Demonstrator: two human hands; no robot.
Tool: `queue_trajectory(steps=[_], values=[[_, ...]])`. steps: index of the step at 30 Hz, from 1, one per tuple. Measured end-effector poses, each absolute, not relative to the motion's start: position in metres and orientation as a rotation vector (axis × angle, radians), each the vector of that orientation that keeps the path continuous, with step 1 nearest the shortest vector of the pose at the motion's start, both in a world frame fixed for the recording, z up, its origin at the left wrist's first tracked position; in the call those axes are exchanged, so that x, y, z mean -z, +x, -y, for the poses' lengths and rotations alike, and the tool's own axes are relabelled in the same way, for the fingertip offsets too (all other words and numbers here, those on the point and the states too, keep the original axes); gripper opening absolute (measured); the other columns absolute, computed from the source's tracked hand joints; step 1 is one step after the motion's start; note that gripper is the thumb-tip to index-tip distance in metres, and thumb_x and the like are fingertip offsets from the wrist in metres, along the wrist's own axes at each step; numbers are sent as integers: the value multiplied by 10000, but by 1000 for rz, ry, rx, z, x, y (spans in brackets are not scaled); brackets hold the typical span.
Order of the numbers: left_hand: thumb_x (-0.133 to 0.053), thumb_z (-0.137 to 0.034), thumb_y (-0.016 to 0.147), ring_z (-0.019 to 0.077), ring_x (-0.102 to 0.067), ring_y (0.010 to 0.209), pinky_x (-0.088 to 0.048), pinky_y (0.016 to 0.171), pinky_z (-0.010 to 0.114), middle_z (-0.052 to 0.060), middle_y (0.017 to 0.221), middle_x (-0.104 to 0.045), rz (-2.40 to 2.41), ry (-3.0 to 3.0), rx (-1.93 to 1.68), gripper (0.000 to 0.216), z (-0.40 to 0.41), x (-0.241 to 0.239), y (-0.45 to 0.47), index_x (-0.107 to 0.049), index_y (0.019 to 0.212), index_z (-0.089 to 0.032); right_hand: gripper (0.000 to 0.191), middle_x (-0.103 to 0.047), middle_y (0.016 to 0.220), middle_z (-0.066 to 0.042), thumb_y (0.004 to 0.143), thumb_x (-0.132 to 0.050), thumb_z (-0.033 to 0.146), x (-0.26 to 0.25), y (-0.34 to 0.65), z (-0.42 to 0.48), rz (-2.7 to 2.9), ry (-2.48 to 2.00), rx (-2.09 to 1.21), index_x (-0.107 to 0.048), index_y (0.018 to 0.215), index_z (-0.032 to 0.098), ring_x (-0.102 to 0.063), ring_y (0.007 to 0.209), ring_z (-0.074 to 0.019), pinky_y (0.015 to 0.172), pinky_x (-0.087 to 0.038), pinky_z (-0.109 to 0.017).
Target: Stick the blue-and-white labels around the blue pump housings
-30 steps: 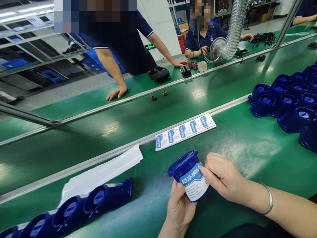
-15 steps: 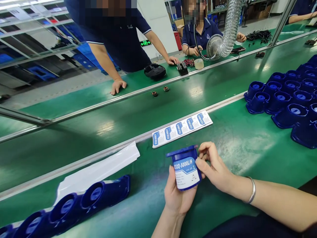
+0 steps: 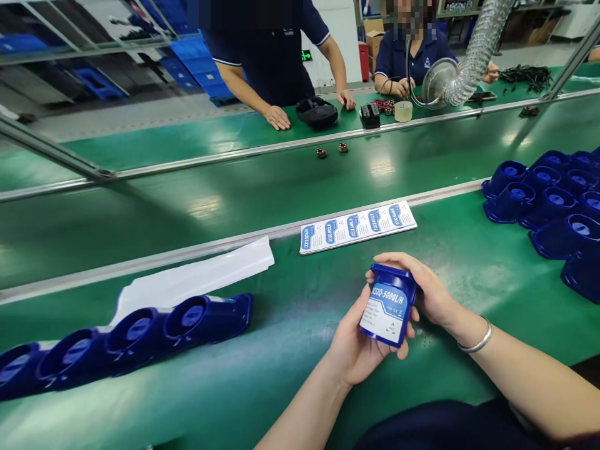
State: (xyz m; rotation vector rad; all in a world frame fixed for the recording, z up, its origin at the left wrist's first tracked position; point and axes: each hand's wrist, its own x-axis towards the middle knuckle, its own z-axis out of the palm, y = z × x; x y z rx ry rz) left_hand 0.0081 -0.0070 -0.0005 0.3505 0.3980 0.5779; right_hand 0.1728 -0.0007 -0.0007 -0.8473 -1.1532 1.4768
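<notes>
I hold a dark blue plastic housing (image 3: 389, 310) with a blue and white label on its side, above the green bench. My left hand (image 3: 357, 345) cups it from below and left, fingers closed under it. Behind and to its right, my right hand (image 3: 424, 289) wraps round its back, a silver bangle on that wrist. A strip of blue and white labels (image 3: 359, 226) lies flat just beyond my hands.
A row of blue housings (image 3: 126, 334) lies on its side at the left, beside white backing paper (image 3: 201, 278). Several more blue housings (image 3: 553, 203) stand at the right. Beyond the conveyor belt (image 3: 234, 194), two people work at the far bench near a silver duct hose (image 3: 473, 53).
The housing has tilted and moved right, its label now facing me. My right hand went from pinching the label's edge to wrapping round the housing's back. The view shifted left.
</notes>
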Motion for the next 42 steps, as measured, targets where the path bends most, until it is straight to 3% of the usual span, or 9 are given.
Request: queue_trajectory(steps=[11,20,26,29,36,42], values=[[-576,-514,961,243,-737,674,-566,579,301,163,945,-762,-543,478,-666,462,9,-1,7,-686,1147,-105,480,-661,1129,-125,958,-450,566,9,175,2,1259,-760,-1231,-627,1217,202,-638,1017,-306,906,-527,-460],[-645,-513,929,244,-737,732,-566,672,317,129,870,-778,-623,594,-652,442,5,-1,2,-738,1095,-114,422,-670,1054,-111,1000,-448,526,10,173,5,1347,-889,-1078,-631,1193,199,-640,987,-288,891,-520,-440],[-604,-526,948,259,-732,703,-572,674,341,146,820,-773,-624,639,-627,478,1,0,3,-759,1055,-87,391,-674,1032,-89,1006,-490,489,10,167,6,1198,-969,-1088,-442,1299,234,-674,951,-265,812,-549,-407],[-619,-513,944,256,-734,762,-565,706,331,140,898,-779,-631,638,-633,455,1,2,1,-751,1121,-115,416,-688,1022,-83,1004,-495,472,9,167,6,1160,-1023,-1099,-394,1331,236,-684,952,-256,804,-562,-401],[-700,-423,905,278,-633,1138,-500,938,306,107,1265,-698,-785,971,-665,404,-4,0,-10,-721,1248,-209,493,-705,943,-52,944,-562,420,6,166,2,1129,-1132,-1058,-370,1350,216,-685,855,-226,784,-551,-383],[-800,-265,794,287,-656,1039,-535,833,308,105,1230,-692,-874,1227,-576,567,-5,-8,-8,-646,1339,-225,578,-698,830,-11,880,-586,382,3,165,-2,1050,-1250,-1118,-355,1374,192,-688,876,-239,768,-535,-378]])
